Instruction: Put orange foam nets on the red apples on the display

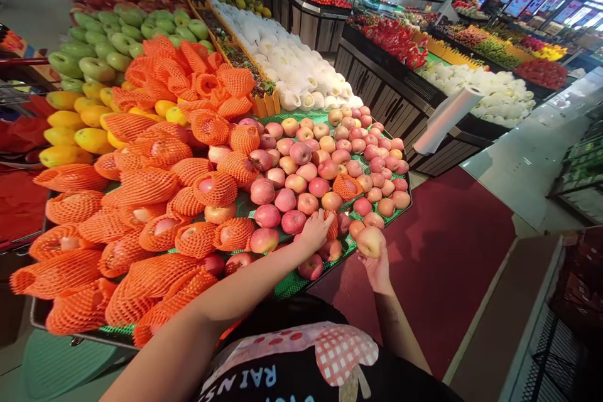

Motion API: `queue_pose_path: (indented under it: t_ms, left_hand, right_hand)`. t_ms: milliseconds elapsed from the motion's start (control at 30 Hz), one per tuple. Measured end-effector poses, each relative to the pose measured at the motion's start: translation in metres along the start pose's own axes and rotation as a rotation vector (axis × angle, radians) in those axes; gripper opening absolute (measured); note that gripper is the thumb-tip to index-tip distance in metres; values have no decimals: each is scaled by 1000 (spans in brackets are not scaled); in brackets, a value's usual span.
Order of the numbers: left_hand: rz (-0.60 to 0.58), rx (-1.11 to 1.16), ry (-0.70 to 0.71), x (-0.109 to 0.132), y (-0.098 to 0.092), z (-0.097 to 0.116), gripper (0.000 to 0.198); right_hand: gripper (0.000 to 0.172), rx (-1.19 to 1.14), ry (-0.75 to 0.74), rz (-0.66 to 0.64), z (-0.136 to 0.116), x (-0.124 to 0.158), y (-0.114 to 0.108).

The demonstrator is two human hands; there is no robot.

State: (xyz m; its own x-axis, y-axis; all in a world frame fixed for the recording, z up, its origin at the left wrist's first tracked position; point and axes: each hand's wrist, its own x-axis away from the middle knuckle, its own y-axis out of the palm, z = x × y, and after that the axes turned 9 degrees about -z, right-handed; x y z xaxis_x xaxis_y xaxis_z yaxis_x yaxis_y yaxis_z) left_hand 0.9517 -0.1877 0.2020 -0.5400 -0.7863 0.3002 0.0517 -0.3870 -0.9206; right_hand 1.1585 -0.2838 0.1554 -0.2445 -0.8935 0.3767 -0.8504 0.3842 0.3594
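My right hand (378, 271) holds a pale yellow-pink apple (370, 242) just off the front right edge of the fruit stand, fingers wrapped under and beside it. Over the near apples, my left hand (316, 230) is closed with its fingertips on an orange foam net sleeve (332, 226). Whether an apple sits inside that sleeve is hard to see. Loose red and pink apples (293, 222) surround the left hand on green matting (288, 287). Another orange foam net (347, 186) lies among the apples a little farther back.
Apples in orange foam nets (149, 187) are heaped on the left. Behind them are yellow fruit (97, 140) and green apples (123, 44). White-netted fruit (301, 72) fills the far section. A plastic bag roll (447, 120) stands on the right beside another produce stand.
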Motion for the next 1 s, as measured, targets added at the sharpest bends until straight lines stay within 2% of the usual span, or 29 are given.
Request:
queue_pose_path:
  t_ms: [67, 133, 200, 267, 333, 400, 433, 467, 500, 533, 567, 633, 700, 833, 933, 1000]
  left_hand:
    - [18, 96, 53, 8, -4, -5, 81]
    - [31, 250, 203, 22, -8, -8, 105]
    - [8, 381, 368, 40, -9, -9, 118]
    - [-3, 448, 393, 58, -7, -13, 114]
    - [40, 465, 301, 74, -4, -23, 95]
    - [125, 464, 212, 90, -3, -41, 80]
    - [178, 463, 173, 97, -4, -53, 78]
    - [243, 463, 127, 104, -6, -67, 78]
    - [318, 461, 63, 111, -9, -81, 80]
    - [391, 453, -17, 117, -13, -96, 81]
    - [453, 434, -108, 122, -18, -110, 83]
    - [516, 340, -289, 128, -28, -134, 80]
    - [480, 164, -400, 129, -36, -151, 70]
    - [367, -121, -435, 121, -43, -158, 66]
    - [351, -162, -446, 113, -46, -150, 75]
    - [342, -162, -470, 109, -51, -146, 79]
  right_hand:
    - [69, 78, -38, 5, 10, 1, 8]
    - [69, 184, -89, -24, 19, 5, 21]
    - [71, 283, -83, -143, 24, 12, 38]
    - [70, 376, -8, -348, 22, 20, 56]
    - [62, 497, 41, -572, 11, 24, 71]
    - [49, 684, -55, -704, -7, 17, 76]
    - [42, 795, -157, -708, -17, 9, 75]
    - [36, 916, -281, -657, -27, -2, 71]
    - [35, 1044, -395, -562, -35, -15, 66]
    - [41, 1180, -464, -467, -41, -29, 60]
    - [50, 1309, -471, -385, -44, -43, 54]
    - [64, 1474, -401, -343, -41, -67, 45]
    - [70, 1506, -348, -365, -31, -82, 44]
    - [65, 1517, -365, -365, -14, -91, 55]
    - [58, 1617, -367, -352, -15, -90, 57]
    - [58, 1602, -408, -317, -21, -89, 52]
